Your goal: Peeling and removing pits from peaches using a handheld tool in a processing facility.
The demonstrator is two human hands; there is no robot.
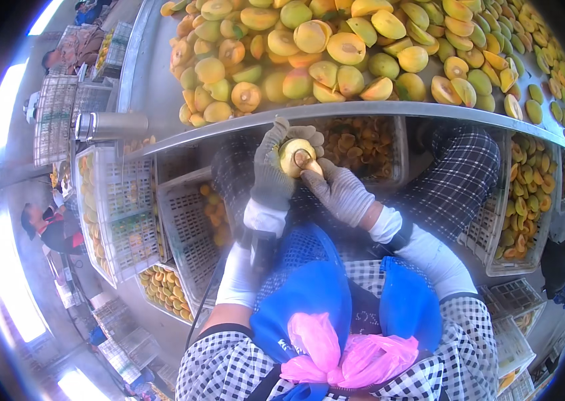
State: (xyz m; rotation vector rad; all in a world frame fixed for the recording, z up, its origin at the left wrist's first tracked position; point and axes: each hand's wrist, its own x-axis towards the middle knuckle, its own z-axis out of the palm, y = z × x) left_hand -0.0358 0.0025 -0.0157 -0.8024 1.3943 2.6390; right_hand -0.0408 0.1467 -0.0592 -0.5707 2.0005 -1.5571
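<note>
My gloved left hand cups a yellow stone-fruit half, cut face up, over my lap. Its brown stone shows in the middle. My gloved right hand meets the fruit from the right, with thumb and forefinger closed at the stone. They grip a small curved-edged tool, mostly hidden by the fingers and fruit. Just beyond both hands runs the raised rim of a metal table. Heaped on that table are many fruit halves, some with stones showing.
Below the table rim is a crate of brownish fruit pieces. Plastic crates stand at left and right, several holding fruit. A steel flask lies by the table's left corner. Other people are at the far left.
</note>
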